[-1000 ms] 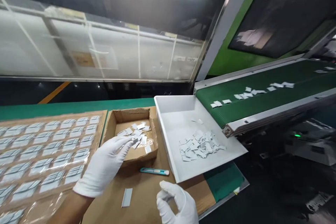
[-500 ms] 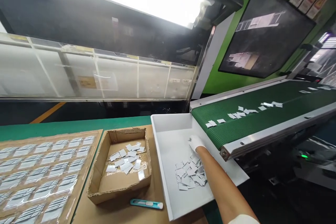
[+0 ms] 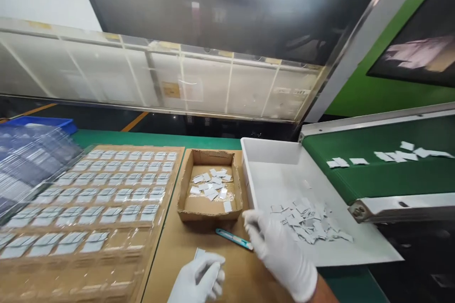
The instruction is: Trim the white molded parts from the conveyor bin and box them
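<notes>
My left hand (image 3: 199, 278), in a white glove, is low in the middle over a brown cardboard sheet, its fingers closed on a small white piece (image 3: 199, 252). My gloved right hand (image 3: 280, 252) hovers over the near left rim of a white tray (image 3: 249, 170), fingers apart, nothing seen in it. A pile of small white pieces (image 3: 309, 222) lies in the tray just right of that hand. A blue cutter (image 3: 232, 238) lies on the cardboard by my right fingertips. Behind it, a small cardboard box (image 3: 209, 214) holds several more white pieces (image 3: 211, 184).
A green conveyor belt (image 3: 384, 175) at the right carries several white pieces (image 3: 394, 155) and ends over the tray. A clear blister sheet of parts (image 3: 106, 194) covers the left of the table. Stacked clear trays (image 3: 28, 156) and a blue crate (image 3: 46, 123) stand far left.
My right hand has pulled back from deep in the white tray to its near left rim. My left hand has come back into view, holding a white piece. The view has swung left.
</notes>
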